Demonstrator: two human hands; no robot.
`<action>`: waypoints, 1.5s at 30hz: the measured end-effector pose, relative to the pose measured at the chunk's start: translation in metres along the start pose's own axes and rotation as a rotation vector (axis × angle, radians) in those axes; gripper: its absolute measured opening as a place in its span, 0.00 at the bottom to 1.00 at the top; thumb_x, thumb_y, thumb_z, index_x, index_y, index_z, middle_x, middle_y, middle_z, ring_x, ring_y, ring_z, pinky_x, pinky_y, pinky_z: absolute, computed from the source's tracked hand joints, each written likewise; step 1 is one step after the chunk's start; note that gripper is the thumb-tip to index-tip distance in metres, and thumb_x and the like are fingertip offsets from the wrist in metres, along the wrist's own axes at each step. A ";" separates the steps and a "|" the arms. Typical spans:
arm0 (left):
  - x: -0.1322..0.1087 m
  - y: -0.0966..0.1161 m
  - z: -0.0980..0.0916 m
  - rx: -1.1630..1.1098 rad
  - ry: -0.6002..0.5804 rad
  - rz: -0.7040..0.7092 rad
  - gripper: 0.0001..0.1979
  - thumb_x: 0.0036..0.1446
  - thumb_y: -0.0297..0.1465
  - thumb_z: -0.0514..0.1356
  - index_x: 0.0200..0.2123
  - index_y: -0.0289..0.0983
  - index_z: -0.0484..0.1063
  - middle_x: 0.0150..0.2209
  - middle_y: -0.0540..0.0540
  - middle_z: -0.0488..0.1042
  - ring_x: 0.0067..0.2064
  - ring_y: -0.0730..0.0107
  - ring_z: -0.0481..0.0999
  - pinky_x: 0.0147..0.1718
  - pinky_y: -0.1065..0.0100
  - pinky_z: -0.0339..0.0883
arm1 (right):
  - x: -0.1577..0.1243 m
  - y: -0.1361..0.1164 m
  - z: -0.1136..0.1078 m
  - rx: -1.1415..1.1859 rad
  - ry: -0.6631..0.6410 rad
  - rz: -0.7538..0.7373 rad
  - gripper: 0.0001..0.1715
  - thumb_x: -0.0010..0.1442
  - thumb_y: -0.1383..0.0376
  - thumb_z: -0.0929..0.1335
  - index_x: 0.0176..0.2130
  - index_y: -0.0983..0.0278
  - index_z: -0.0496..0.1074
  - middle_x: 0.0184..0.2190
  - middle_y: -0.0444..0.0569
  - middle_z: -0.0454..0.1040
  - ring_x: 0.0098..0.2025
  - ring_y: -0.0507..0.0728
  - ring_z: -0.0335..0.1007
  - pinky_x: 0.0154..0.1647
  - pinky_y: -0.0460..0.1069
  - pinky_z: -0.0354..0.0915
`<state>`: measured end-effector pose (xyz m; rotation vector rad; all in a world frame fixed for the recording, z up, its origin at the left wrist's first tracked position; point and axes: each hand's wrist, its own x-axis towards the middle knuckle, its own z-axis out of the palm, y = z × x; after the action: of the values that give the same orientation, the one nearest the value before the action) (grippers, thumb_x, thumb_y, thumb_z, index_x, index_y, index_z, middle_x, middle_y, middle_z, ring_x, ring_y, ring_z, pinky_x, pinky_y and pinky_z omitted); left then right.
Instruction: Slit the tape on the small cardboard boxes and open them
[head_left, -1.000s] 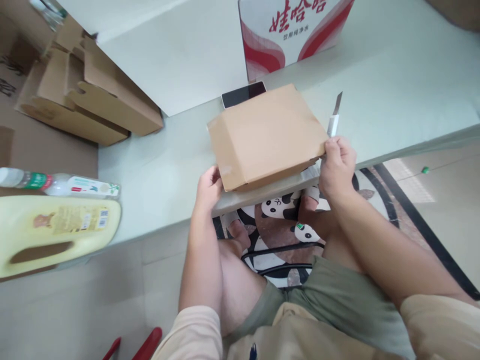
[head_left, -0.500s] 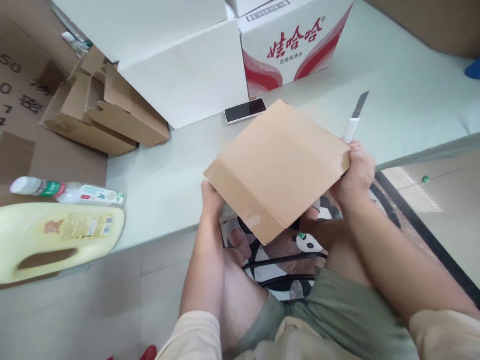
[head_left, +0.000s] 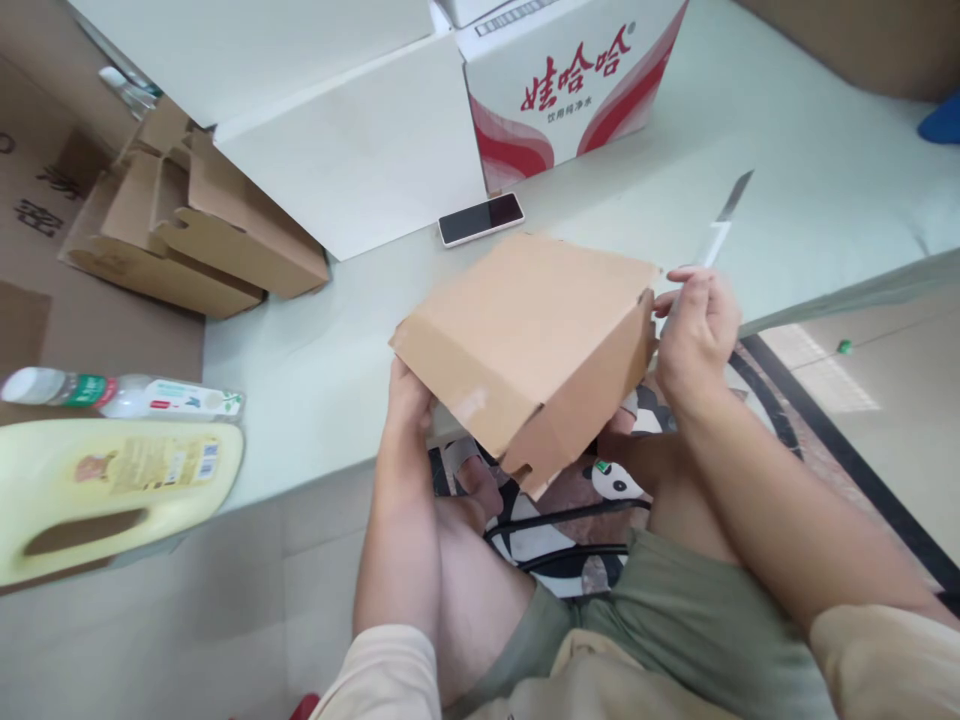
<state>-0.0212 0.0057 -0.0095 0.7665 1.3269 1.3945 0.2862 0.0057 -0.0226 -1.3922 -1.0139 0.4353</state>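
Note:
A brown cardboard box (head_left: 517,340) is tilted over the table's front edge, its flat top and a notched side flap showing. My left hand (head_left: 410,395) grips its left corner from below, with most of the fingers hidden under the cardboard. Beside the right corner, my right hand (head_left: 697,325) is closed around a knife with a white handle (head_left: 712,243), its bare blade pointing up and away. Some fingers of this hand reach toward the box edge; whether they touch it I cannot tell.
A phone (head_left: 481,219) lies behind the box, before a white carton with red print (head_left: 566,110). Folded brown boxes (head_left: 225,220) stand at left. Nearer are a plastic bottle (head_left: 127,393) and a yellow jug (head_left: 172,470). A blue object (head_left: 941,122) sits far right.
The cardboard has tilted, so its near side flap now shows. My right hand has shifted off its right corner, the knife turning with it. The view has moved slightly.

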 end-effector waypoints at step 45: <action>0.010 -0.009 -0.033 0.848 -0.758 0.229 0.32 0.54 0.28 0.62 0.63 0.52 0.71 0.74 0.46 0.53 0.77 0.44 0.44 0.71 0.37 0.47 | 0.007 0.024 -0.006 0.109 -0.276 0.419 0.17 0.49 0.64 0.72 0.41 0.58 0.68 0.36 0.46 0.78 0.35 0.60 0.78 0.33 0.58 0.78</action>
<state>-0.0523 0.0038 -0.0261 1.8367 1.1851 0.5101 0.3013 0.0119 -0.0419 -1.4723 -0.8981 1.0008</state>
